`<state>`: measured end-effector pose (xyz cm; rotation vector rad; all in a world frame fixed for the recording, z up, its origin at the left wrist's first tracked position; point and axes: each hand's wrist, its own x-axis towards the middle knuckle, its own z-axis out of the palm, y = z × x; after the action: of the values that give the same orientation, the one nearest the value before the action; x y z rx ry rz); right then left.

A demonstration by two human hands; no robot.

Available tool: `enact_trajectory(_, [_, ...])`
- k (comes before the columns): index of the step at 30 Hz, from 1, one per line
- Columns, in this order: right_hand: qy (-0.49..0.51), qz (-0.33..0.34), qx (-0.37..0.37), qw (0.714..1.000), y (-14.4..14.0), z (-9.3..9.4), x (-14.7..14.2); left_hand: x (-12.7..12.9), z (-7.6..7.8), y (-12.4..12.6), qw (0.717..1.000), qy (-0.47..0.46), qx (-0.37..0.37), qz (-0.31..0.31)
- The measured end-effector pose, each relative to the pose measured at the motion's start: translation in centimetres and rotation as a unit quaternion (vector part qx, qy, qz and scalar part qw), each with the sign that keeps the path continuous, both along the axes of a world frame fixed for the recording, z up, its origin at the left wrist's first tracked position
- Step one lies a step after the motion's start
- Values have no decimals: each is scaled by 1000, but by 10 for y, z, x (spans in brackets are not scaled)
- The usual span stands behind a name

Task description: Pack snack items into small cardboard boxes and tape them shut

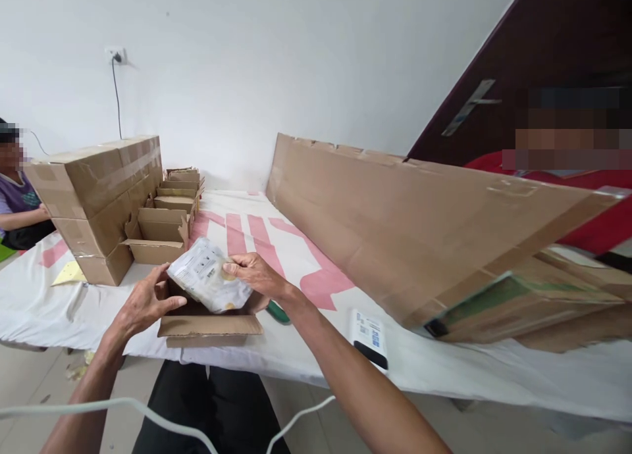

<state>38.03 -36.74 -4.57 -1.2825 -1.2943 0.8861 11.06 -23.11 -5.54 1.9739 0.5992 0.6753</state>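
Note:
My right hand (254, 273) pinches the right side of a clear plastic packet (205, 273) with a printed white label. The packet is tilted over an open cardboard box (210, 329) at the table's near edge, its lower part at the box's mouth. On the left, my left hand (148, 301) rests at the box's left side, thumb apart from the fingers and pointing over the opening. Its fingertips are partly hidden behind the box's edge, near the packet's left corner. What lies inside the box is mostly hidden.
Stacked taped cartons (99, 204) stand at the left, beside a row of open small boxes (160, 233). A large cardboard panel (395, 224) leans along the right. A white device (368, 339) and a green object (279, 312) lie nearby. Two people sit at the sides.

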Motion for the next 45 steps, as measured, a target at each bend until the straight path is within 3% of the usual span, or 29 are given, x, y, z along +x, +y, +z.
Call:
enact_trajectory(3, [15, -7, 23, 1000, 4, 3, -4, 16, 9, 7, 991, -68, -103, -44])
enact_trajectory(5, [29, -13, 30, 999, 7, 6, -6, 25, 15, 10, 985, -88, -144, -39])
enact_trajectory(11, [98, -21, 40, 994, 16, 13, -5, 40, 23, 11, 974, -130, -185, 23])
enact_trajectory(16, [180, -29, 32, 983, 10, 5, 1, 40, 22, 10, 955, -217, -192, 61])
enact_trajectory(19, [200, 29, 4, 979, 6, 0, -2, 38, 23, 9, 956, -231, -177, 29])
enact_trajectory(22, [220, 53, 47, 973, 1, 0, -10, 37, 24, 8, 959, -248, -139, -19])
enact_trajectory(25, [232, 30, 101, 967, -3, 1, -19, 34, 27, 7, 956, -267, -105, -56])
enact_trajectory(28, [248, -20, 85, 965, -7, -1, -25, 30, 32, 6, 962, -253, -64, -75])
enact_trajectory(33, [301, 1, 15, 953, -12, -3, -31, 28, 44, 3, 970, -230, -18, -78])
enact_trajectory(37, [344, -18, 45, 938, -14, -3, -34, 30, 47, 0, 979, -197, -8, -49])
enact_trajectory(41, [361, -90, 100, 923, -14, -3, -37, 26, 46, -3, 983, -154, -102, 8])
enact_trajectory(45, [348, -111, 124, 923, -13, -1, -38, 20, 47, -5, 962, -154, -224, -1])
